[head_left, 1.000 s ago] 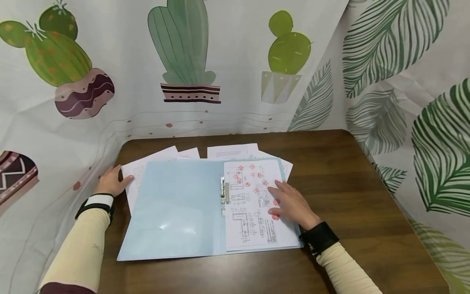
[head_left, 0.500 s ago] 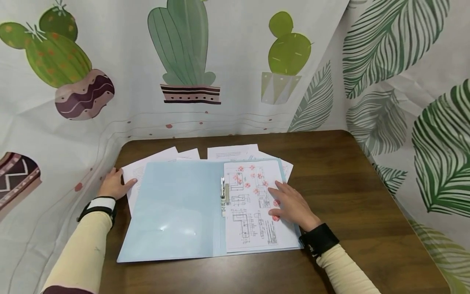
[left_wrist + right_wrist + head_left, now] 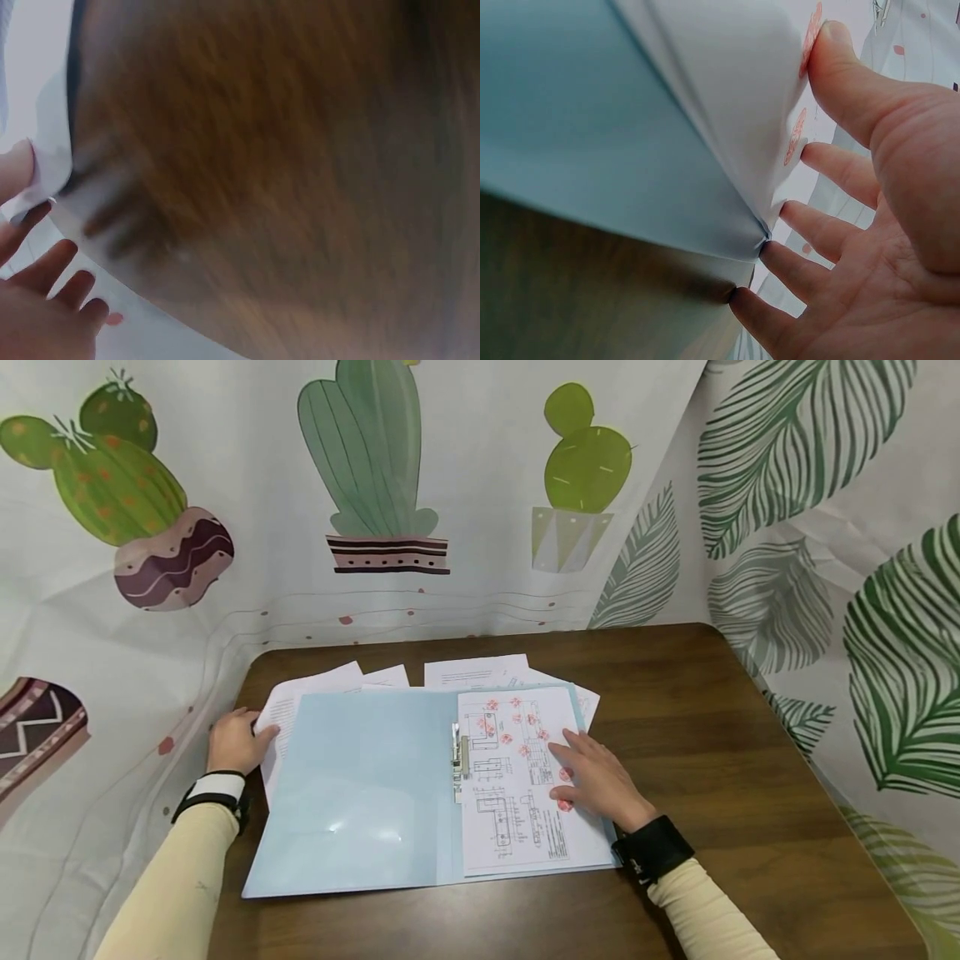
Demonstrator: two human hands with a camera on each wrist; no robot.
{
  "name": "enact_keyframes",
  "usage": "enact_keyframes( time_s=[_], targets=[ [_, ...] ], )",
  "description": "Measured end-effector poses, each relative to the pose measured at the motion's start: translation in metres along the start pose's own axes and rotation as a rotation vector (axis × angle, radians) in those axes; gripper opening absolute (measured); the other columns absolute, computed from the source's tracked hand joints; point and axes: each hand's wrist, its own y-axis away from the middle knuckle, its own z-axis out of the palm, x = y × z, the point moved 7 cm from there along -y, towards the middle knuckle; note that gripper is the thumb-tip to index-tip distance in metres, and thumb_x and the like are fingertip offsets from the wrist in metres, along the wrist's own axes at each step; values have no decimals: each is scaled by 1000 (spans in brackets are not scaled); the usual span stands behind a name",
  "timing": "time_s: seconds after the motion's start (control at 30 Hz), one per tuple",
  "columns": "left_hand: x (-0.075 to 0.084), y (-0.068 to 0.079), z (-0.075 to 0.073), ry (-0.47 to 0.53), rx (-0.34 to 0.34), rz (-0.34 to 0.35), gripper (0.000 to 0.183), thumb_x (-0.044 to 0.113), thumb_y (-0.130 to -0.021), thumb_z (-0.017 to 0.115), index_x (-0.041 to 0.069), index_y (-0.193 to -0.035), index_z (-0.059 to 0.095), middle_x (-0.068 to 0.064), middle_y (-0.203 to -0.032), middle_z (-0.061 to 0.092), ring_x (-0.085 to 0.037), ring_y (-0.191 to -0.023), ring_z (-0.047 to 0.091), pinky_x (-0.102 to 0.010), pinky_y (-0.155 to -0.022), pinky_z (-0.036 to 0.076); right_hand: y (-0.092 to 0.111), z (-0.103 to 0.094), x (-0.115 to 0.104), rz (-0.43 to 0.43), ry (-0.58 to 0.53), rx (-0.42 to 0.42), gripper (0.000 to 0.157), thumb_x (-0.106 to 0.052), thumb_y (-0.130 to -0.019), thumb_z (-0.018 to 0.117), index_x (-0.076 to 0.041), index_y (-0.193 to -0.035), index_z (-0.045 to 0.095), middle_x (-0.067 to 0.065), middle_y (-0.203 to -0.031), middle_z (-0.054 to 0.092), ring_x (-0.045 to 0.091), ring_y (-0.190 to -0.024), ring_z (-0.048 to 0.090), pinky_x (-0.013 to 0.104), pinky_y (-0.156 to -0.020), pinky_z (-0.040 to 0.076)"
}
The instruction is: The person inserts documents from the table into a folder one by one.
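A light blue folder (image 3: pixel 360 785) lies open on the table, with a metal clip (image 3: pixel 460 756) near its spine. On its right half sits a stack of technical drawings (image 3: pixel 517 843) with red stamps. My left hand (image 3: pixel 234 742) pinches the outer corner of a printed sheet (image 3: pixel 283 706) that sticks out from under the folder's left side. In the left wrist view the sheet (image 3: pixel 52 105) bends up between thumb and forefinger, the other fingers spread. My right hand (image 3: pixel 603 781) rests with spread fingers on the drawings' right edge; in the right wrist view its fingertips touch the paper (image 3: pixel 757 97).
More loose sheets (image 3: pixel 472 672) poke out from under the folder's far edge, mostly covered by it. The brown wooden table (image 3: pixel 720 760) extends to the right. Behind it and at both sides hangs a white cloth (image 3: pixel 487 552) printed with cacti and leaves.
My left hand has shifted slightly right and nearer, and the corner of the printed sheet now curls up in its grip. The right hand stays in place.
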Motion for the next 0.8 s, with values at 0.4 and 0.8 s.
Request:
enact_keyframes(
  time_s=[0.4,0.8],
  targets=[
    [1,5,-10,363,38,-313,75,17,-100,67,-3,-160,27,-39,-134,55,-57,-141,27,-64,-112,30,0,1,1,6,-9,-1,79,-32,-82,88,-7,-149,54,22,-162,36,46,-151,26,66,-116,25],
    [-9,12,-6,445,-30,-519,55,30,-103,61,-7,-144,54,-30,-143,54,-40,-124,54,-54,-97,49,1,0,1,-1,-14,11,80,-32,-81,89,-7,-149,54,22,-162,36,46,-150,27,67,-116,25]
  ],
)
